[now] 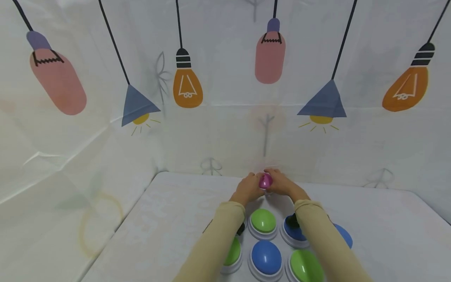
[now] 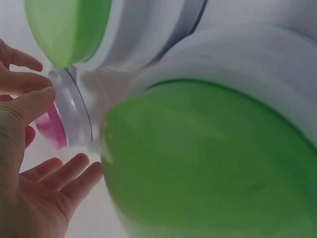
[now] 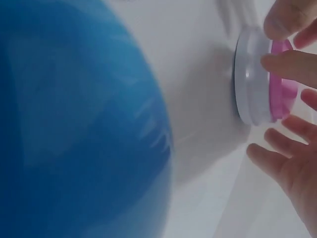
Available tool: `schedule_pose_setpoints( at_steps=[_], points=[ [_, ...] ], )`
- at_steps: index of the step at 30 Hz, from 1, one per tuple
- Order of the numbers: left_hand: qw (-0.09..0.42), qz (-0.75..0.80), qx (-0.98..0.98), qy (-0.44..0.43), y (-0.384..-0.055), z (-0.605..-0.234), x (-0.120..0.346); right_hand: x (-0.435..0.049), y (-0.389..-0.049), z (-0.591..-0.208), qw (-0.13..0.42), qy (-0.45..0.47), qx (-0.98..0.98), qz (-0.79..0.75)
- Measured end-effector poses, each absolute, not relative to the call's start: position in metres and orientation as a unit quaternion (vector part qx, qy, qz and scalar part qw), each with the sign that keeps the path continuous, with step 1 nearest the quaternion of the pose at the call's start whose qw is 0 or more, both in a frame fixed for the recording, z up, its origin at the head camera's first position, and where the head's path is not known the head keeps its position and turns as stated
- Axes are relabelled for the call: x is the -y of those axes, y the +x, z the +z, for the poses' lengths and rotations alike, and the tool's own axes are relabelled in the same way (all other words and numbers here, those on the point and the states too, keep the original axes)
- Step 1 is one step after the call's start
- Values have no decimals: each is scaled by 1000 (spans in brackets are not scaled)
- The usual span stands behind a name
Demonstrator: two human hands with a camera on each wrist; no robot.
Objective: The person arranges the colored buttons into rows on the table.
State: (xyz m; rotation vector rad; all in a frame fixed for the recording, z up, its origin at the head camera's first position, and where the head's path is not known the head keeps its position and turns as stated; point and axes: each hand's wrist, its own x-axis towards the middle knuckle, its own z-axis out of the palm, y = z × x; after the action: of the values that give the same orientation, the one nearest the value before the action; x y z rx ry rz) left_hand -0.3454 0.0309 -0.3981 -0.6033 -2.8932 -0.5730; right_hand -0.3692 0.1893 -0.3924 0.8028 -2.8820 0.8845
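A pink push button (image 1: 266, 181) with a white base stands near the back edge of the table, between my two hands. My left hand (image 1: 250, 188) holds its left side; in the left wrist view the thumb (image 2: 37, 103) lies by the pink dome and other fingers spread loosely below. From the right, my right hand (image 1: 282, 184) holds the same button, its thumb (image 3: 287, 65) across the base's edge in the right wrist view. The fingertips behind the dome are partly hidden. Closest to the hands is a green push button (image 1: 263, 220).
Several larger push buttons stand nearer me, among them a blue one (image 1: 266, 257), a green one (image 1: 306, 266) and another green one (image 1: 232, 252) partly behind the left sleeve. The right sleeve overlaps a blue button (image 1: 295, 231). A printed cloth (image 1: 225, 137) hangs behind the white table (image 1: 183, 219).
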Motion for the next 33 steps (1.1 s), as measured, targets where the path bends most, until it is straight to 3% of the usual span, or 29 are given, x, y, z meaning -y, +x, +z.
schedule_pose_setpoints(
  at_steps=[5,14,33],
  points=[
    [36,-200,960,-194,-345,-398,-31,-189,-372,-396,-1,274,916,293],
    [53,-191,957,-213,-348,-400,-30,-189,-371,-395,0,268,917,295],
    [38,-190,956,-218,-354,-398,-24,-196,-370,-383,-4,279,921,273]
  ],
)
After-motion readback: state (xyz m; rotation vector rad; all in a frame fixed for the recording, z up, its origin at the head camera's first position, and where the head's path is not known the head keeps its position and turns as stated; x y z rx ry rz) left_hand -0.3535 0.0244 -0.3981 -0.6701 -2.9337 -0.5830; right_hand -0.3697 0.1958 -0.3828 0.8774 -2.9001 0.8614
